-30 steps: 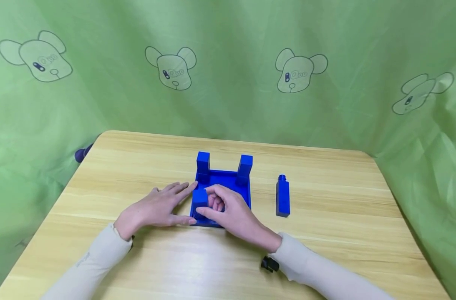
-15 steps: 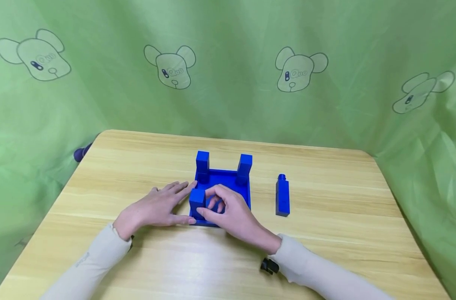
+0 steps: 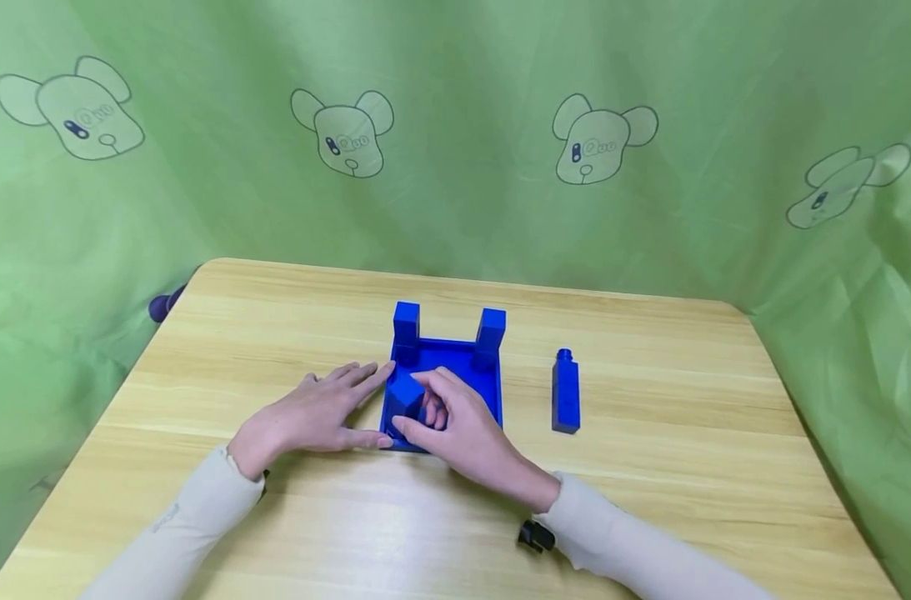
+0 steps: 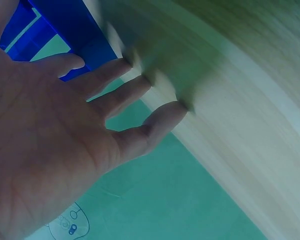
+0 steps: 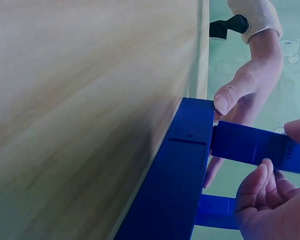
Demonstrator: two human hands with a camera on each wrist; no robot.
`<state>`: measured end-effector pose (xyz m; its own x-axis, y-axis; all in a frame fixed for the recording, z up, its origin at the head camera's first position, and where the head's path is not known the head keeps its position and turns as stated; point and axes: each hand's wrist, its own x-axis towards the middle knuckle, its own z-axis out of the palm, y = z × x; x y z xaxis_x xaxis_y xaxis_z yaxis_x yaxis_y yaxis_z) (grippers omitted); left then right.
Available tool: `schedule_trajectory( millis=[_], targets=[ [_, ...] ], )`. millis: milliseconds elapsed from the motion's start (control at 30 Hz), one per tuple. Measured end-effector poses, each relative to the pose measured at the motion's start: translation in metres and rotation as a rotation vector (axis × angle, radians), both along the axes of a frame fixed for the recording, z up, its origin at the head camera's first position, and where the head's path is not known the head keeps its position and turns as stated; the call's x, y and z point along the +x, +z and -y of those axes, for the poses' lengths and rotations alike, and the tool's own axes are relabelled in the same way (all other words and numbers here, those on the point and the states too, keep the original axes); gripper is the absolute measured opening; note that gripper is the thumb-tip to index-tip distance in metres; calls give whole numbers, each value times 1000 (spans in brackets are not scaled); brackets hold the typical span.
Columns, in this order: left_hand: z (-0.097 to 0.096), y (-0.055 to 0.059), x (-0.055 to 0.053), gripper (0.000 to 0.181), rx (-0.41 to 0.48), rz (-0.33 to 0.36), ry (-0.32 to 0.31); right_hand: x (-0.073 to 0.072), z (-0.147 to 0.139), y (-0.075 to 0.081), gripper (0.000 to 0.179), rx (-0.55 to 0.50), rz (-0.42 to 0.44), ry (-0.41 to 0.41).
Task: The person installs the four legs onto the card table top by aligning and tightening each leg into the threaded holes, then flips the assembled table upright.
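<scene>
A square blue frame with a raised rim (image 3: 498, 392) lies on the table, with blue square legs standing at its two far corners, a left one (image 3: 406, 325) and a right one (image 3: 490, 332). At the near left corner my right hand (image 3: 466, 421) pinches another blue leg (image 3: 406, 396) between thumb and fingers. That leg (image 5: 240, 145) stands out from the frame (image 5: 172, 165) in the right wrist view; its foot is hidden from above. My left hand (image 3: 312, 414) lies with fingers spread, fingertip and thumb touching the frame's left side.
A loose blue leg (image 3: 565, 396) with a threaded end lies on the wooden table (image 3: 673, 433), right of the frame. A green curtain (image 3: 470, 225) hangs behind the table's far edge.
The pinched leg has turned about its length, so a corner now faces forward, and its top has shifted slightly right since half a second ago. My left hand stays in place.
</scene>
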<state>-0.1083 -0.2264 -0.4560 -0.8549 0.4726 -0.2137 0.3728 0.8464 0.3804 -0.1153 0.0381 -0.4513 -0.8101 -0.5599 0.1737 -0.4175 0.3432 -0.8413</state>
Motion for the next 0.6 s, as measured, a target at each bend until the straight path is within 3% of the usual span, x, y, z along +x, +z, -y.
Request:
schedule_trajectory(
  millis=[433,600],
  targets=[
    [-1,0,0,107,-4,-3,0,1,1,0,35,10,4,-34],
    [-1,0,-1,106,4,1,1,3,1,0,30,8,-12,-8]
  ],
)
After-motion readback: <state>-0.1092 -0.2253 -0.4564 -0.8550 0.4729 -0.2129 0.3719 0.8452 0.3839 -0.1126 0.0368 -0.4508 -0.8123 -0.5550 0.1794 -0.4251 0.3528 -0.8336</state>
